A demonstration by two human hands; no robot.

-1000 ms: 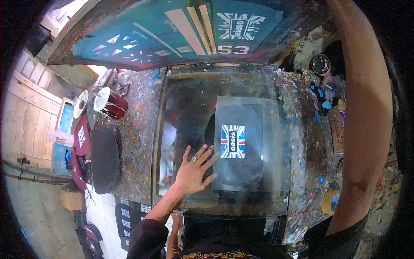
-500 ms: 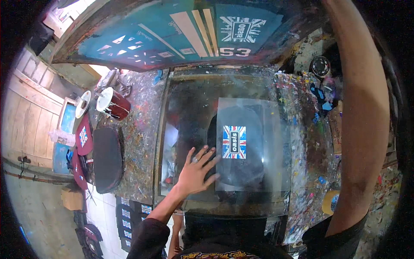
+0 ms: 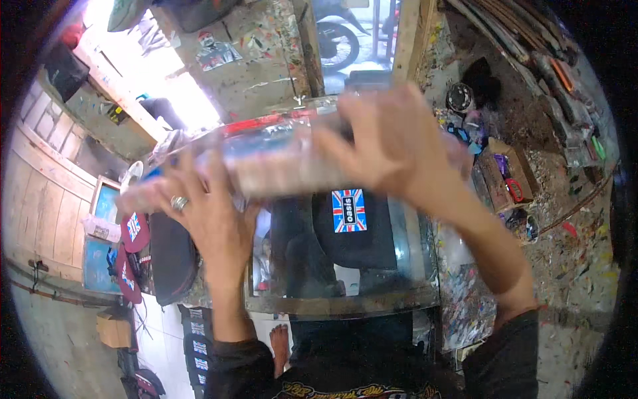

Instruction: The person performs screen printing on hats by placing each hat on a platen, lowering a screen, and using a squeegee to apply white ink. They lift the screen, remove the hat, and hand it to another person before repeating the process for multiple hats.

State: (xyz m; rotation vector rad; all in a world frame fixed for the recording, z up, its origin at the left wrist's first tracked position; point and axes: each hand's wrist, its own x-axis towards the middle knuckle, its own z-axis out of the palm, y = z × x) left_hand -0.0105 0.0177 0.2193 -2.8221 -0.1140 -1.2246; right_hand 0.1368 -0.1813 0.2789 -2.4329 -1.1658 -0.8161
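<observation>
A wooden-edged printing screen (image 3: 286, 171), blurred by motion, spans the space between my hands above the table. My left hand (image 3: 216, 219), with a ring on one finger, has its fingers over the screen's near rail toward the left. At the screen's right end, my right hand (image 3: 392, 143) grips it, thumb toward the middle; its fingertips are smeared. Below lies a black fabric piece (image 3: 372, 246) on the glass-topped work surface (image 3: 415, 266). It bears a small blue, red and white flag print (image 3: 349, 211). The screen hides the far part of the work surface.
Left of the work surface lie a dark rounded pad (image 3: 171, 259) and maroon printed pieces (image 3: 128, 272). A box with red-handled scissors (image 3: 513, 189) stands at the right. Printed black pieces (image 3: 197, 339) hang or lie at lower left. A doorway shows a motorcycle wheel (image 3: 337, 45).
The screen, raised at the back before, has come down toward me. My left hand left the glass for its rail; my right arm lowered. The translucent sheet over the black fabric no longer shows.
</observation>
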